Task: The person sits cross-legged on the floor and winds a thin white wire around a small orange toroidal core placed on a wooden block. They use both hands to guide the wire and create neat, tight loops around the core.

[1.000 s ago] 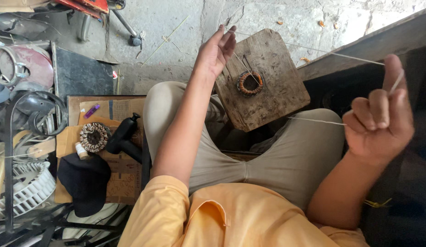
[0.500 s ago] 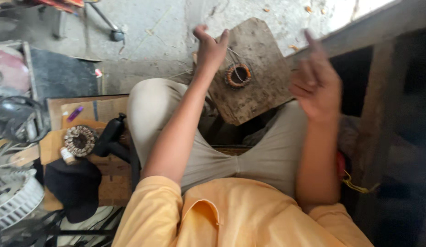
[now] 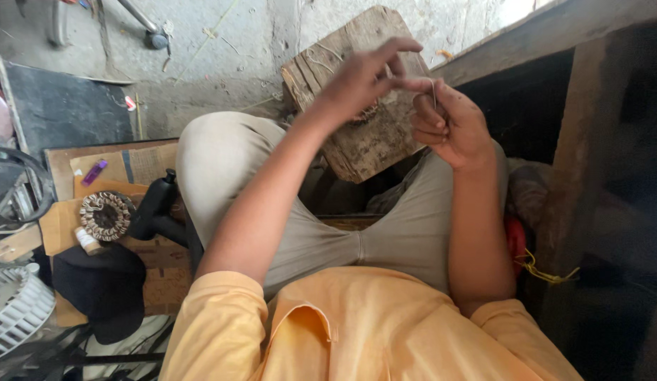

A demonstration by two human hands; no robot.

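Both hands meet at upper centre over the wooden block (image 3: 374,152): right hand (image 3: 452,127) fingers pinch a thin wire (image 3: 433,90), left hand (image 3: 356,81) fingers loosely spread beside it.

Daylight scene, soft and even; I read the source as coming from the far right, where the concrete floor (image 3: 222,63) washes out almost white at the top edge. No hard shadows on my feed. The wooden block (image 3: 363,134) is lit flat, grain readable. The right side falls off into deep shade under the wooden frame (image 3: 554,176); detail there is lost in black. Near left corner is dim too. Slight motion blur on the left hand (image 3: 360,81) and right hand (image 3: 452,123), fingers soft. Orange shirt (image 3: 356,331) nearest the lens is a little out of focus. Mild wide-angle stretch at the edges.
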